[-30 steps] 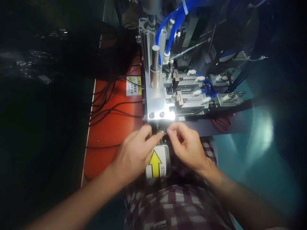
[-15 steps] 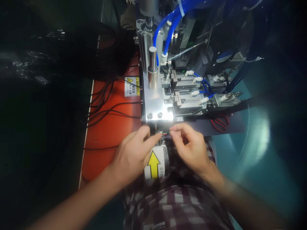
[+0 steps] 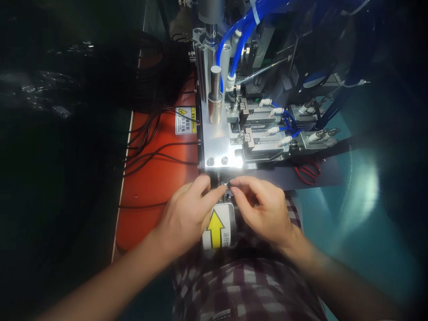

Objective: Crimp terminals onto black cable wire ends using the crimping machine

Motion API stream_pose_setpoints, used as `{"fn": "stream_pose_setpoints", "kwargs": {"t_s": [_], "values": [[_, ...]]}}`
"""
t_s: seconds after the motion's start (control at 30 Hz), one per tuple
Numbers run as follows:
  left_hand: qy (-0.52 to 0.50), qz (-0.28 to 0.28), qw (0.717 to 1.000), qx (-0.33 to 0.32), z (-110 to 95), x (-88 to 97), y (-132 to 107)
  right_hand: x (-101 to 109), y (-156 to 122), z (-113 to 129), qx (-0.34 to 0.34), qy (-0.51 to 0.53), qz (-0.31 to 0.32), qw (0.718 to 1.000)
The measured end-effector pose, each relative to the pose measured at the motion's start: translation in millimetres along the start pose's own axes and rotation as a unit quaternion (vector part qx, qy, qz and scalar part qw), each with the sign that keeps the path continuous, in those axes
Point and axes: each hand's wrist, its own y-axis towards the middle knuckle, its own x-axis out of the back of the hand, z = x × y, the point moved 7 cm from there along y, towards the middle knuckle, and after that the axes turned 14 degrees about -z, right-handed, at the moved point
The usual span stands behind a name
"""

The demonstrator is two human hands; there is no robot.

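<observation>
Thin wires [image 3: 228, 183] show in the small gap between my hands, just in front of the machine's metal block [image 3: 219, 145]. My left hand [image 3: 187, 211] is closed in a pinch on them, thumb pointing right. From the other side, the thumb and forefinger of my right hand [image 3: 264, 207] pinch at the wire ends. How many wires each hand grips is hidden by the fingers. Below the fingertips is a rounded part with a yellow arrow label [image 3: 216, 228].
Left of the block, black cables [image 3: 160, 156] cross an orange surface [image 3: 147, 187] with a warning label [image 3: 186, 120]. Blue air hoses [image 3: 237, 49] and small pneumatic cylinders [image 3: 264, 140] stand behind and to the right. Red-handled scissors or pliers [image 3: 308, 173] lie at right.
My right hand has moved left, bringing its fingertips onto the wire ends close to my left thumb. My left hand keeps its pinch. The view has shifted slightly.
</observation>
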Motion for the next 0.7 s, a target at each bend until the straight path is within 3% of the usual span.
{"fn": "stream_pose_setpoints", "kwargs": {"t_s": [0.27,0.5,0.7], "values": [[0.0,-0.001,1.0,0.002,1.5,-1.0,-0.5,-5.9,-3.5,-3.0,0.005,0.007,-0.001,1.0],[0.0,-0.001,1.0,0.0,2.3,-1.9,-2.1,-17.4,-13.9,-24.3,-0.183,0.09,0.044,0.978],[-0.017,-0.001,1.0,0.005,3.0,-0.6,-2.0,-21.3,-12.5,-24.7,-0.218,0.119,0.054,0.967]]}}
